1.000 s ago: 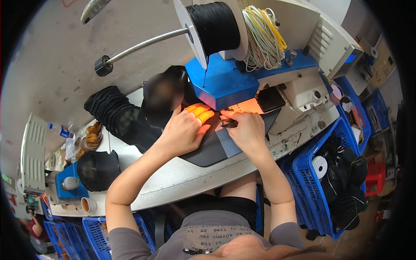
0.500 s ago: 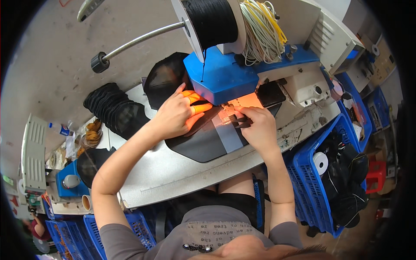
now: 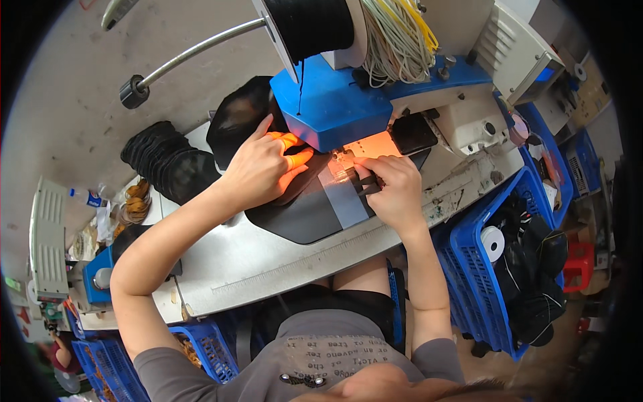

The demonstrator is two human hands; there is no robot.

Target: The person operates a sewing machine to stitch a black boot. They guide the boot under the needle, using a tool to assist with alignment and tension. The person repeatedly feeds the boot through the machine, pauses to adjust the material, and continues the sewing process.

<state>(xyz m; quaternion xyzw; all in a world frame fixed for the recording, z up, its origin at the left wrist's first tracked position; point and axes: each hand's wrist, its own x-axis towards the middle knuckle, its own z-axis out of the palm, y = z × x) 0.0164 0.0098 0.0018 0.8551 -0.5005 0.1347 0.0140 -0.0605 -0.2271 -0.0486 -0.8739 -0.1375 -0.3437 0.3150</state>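
Note:
My left hand, with orange covers on some fingers, lies spread on a black sheet piece left of the needle area of a blue-topped sewing machine. Close to the needle on its other side, my right hand has thumb and forefinger pinched together. A dark strip-like thing shows at its fingers; its exact kind is unclear. Across the sheet piece runs a pale grey band. Orange light falls on the sewing spot, and the covered fingers partly hide the material there.
A black thread spool and a bundle of pale cords sit above the machine. Stacked black pieces lie left on the worktable. A blue basket with black items stands at the right.
The whole view has shifted slightly, so machine and table appear a little higher and further left. Both hands keep about the same places beside the needle.

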